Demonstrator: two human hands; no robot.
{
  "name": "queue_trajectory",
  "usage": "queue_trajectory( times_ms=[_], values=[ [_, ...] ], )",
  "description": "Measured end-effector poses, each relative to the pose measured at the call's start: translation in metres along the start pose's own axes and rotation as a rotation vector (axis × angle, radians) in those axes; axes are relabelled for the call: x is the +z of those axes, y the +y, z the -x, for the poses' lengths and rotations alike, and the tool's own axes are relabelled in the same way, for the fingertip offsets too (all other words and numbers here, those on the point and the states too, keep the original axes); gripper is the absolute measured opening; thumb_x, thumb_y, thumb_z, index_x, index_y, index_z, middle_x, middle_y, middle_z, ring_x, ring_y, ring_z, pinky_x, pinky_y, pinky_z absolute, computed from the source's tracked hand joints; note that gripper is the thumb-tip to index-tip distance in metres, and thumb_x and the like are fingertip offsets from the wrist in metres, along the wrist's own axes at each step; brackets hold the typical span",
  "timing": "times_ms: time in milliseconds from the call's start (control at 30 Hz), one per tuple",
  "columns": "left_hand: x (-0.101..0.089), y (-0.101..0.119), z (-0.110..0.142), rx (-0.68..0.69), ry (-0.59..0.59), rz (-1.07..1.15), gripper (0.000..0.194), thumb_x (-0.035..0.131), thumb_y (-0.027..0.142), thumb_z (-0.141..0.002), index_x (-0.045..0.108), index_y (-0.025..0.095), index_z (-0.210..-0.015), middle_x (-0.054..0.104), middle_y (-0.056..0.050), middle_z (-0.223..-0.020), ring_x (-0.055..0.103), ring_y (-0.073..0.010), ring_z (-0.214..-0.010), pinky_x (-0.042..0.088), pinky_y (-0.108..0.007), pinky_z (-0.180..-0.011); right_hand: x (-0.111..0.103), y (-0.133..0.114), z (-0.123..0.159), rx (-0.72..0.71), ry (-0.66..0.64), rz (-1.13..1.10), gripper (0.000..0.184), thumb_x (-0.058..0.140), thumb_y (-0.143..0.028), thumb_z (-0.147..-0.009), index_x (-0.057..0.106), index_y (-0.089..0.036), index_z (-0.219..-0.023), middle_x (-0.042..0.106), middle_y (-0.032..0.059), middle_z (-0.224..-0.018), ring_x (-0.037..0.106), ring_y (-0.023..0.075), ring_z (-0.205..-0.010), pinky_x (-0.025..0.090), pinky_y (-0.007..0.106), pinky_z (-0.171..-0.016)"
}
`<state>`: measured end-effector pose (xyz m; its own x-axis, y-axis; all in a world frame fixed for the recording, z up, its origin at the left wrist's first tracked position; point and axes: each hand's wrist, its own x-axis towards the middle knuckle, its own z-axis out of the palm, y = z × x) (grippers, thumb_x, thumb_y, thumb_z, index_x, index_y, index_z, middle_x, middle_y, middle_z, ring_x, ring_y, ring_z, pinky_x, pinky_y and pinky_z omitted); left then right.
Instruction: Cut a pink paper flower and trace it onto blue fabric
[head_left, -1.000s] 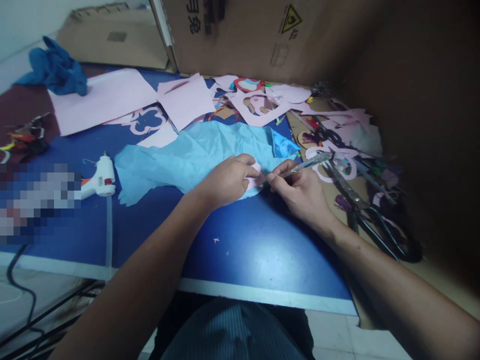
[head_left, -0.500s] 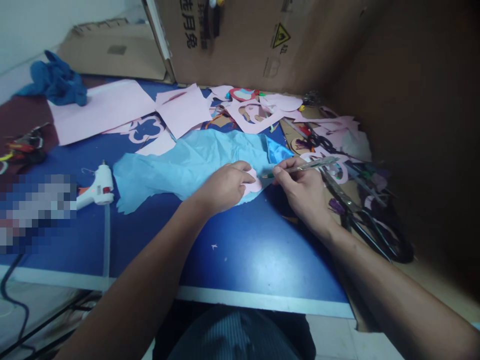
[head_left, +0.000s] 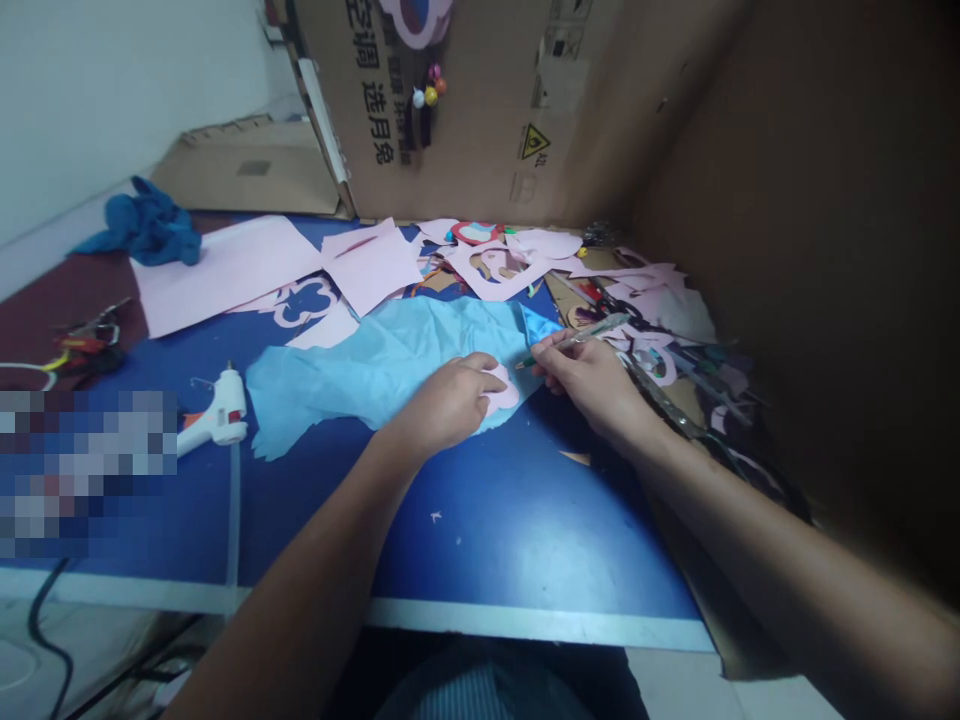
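My left hand presses a pink paper cutout with a scalloped edge down onto light blue fabric. Its thumb and forefinger rest on the cutout; the other fingers are partly hidden. Closed around a clear-barrelled pen, my right hand sits just right of the cutout. The pen's tip is close to the cutout's upper right edge; whether it touches the fabric I cannot tell. A shiny, brighter blue piece lies at the fabric's right end.
At the left lies a white glue gun. Pink paper sheets and a blue cloth are behind. Scissors lie among scraps at the right. Cardboard walls stand behind and to the right of the blue table.
The camera view has tilted up, so the table appears lower. The pen tip has moved slightly up along the cutout's edge. My left hand stays on the cutout.
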<state>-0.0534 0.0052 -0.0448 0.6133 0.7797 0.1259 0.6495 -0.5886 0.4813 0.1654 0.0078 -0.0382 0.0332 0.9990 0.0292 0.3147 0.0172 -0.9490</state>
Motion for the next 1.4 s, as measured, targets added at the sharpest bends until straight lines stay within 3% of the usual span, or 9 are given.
queue_trajectory(
  times_ms=[200, 433, 767, 1400],
  values=[
    [0.001, -0.002, 0.000, 0.011, 0.005, -0.021, 0.043, 0.053, 0.009, -0.092, 0.081, 0.021, -0.122, 0.068, -0.010, -0.144, 0.066, -0.0257, -0.131, 0.050, -0.040, -0.118, 0.016, -0.002, -0.011, -0.051, 0.121, 0.097, 0.027, 0.066, -0.039, -0.091, 0.065, -0.020, -0.072, 0.062, -0.0024, -0.059, 0.052, 0.0148, -0.053, 0.037, 0.029, -0.053],
    [0.000, -0.001, -0.001, 0.009, 0.006, -0.006, 0.042, 0.055, 0.008, -0.092, 0.082, 0.019, -0.122, 0.068, -0.011, -0.144, 0.065, -0.0259, -0.134, 0.050, -0.040, -0.119, 0.023, 0.003, -0.013, -0.129, 0.180, 0.111, 0.029, 0.063, -0.034, -0.091, 0.065, -0.020, -0.066, 0.068, 0.0010, -0.065, 0.057, 0.0173, -0.062, 0.039, 0.030, -0.061],
    [0.000, 0.000, -0.002, 0.023, 0.023, -0.013, 0.042, 0.056, 0.007, -0.091, 0.082, 0.018, -0.122, 0.069, -0.011, -0.141, 0.065, -0.0270, -0.133, 0.050, -0.041, -0.119, 0.023, 0.008, -0.017, -0.159, 0.156, 0.115, 0.025, 0.064, -0.028, -0.091, 0.067, -0.021, -0.068, 0.071, -0.0001, -0.066, 0.060, 0.0175, -0.061, 0.041, 0.031, -0.063],
    [0.004, -0.002, -0.002, 0.030, 0.005, 0.008, 0.042, 0.054, 0.006, -0.092, 0.081, 0.017, -0.122, 0.069, -0.012, -0.142, 0.065, -0.0261, -0.133, 0.048, -0.041, -0.120, 0.025, 0.014, -0.017, -0.224, 0.129, 0.173, 0.034, 0.064, -0.032, -0.094, 0.069, -0.021, -0.062, 0.073, 0.0031, -0.081, 0.063, 0.0194, -0.070, 0.042, 0.035, -0.071]
  ],
)
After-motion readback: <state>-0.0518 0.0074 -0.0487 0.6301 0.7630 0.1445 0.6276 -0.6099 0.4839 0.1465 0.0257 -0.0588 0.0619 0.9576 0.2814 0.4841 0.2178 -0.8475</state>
